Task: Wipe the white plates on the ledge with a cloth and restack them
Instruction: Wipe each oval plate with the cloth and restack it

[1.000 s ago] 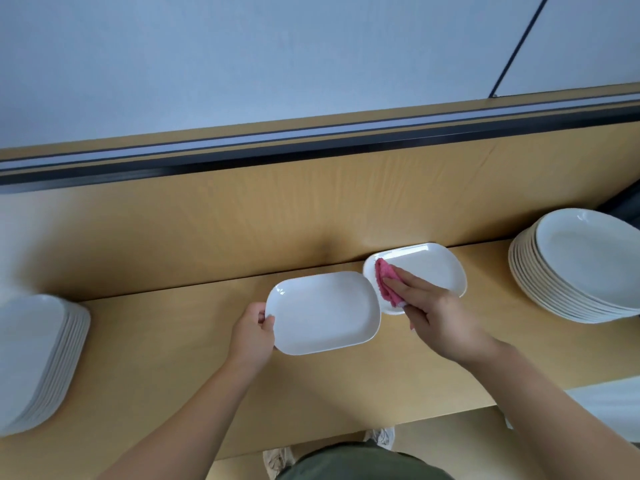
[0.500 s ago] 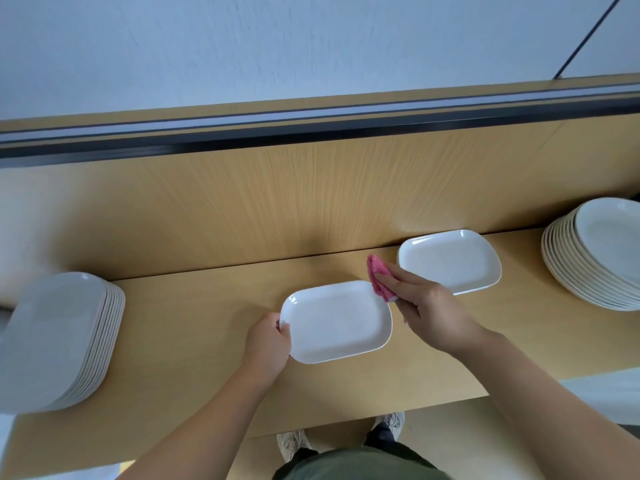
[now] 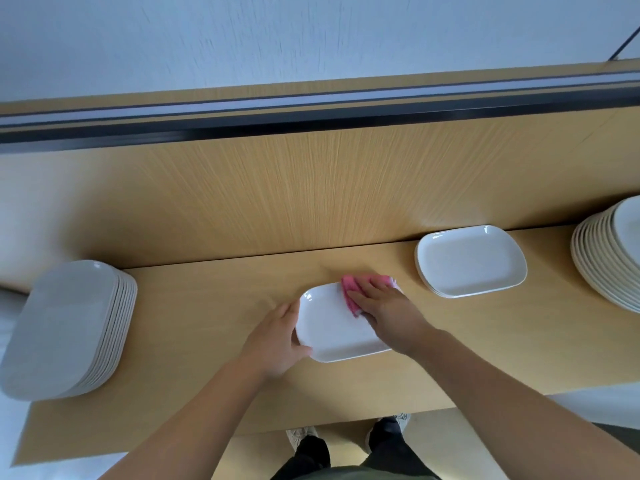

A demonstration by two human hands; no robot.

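One plate (image 3: 332, 329) (L hand (image 3: 277, 344) on edge, R hand (image 3: 389, 315) atop cloth (image 3: 349, 286))

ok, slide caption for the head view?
Left hand steadies a white plate on the ledge; right hand presses a pink cloth on it.

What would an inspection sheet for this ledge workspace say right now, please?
Surface: wooden ledge, backed by a wooden panel.
Job's things: white plate lies flat on the ledge. The pink cloth is on its far right part. A short stack sits to the right, a tall left stack at the left, and a far-right stack is cut off by the frame edge.
Clutter: nothing seen.
Hands: left hand grips the plate's left edge. The right hand presses the cloth down with flat fingers.
Cables: nothing seen.
Surroundings: wall, dark rail, and the person's shoes below the ledge.
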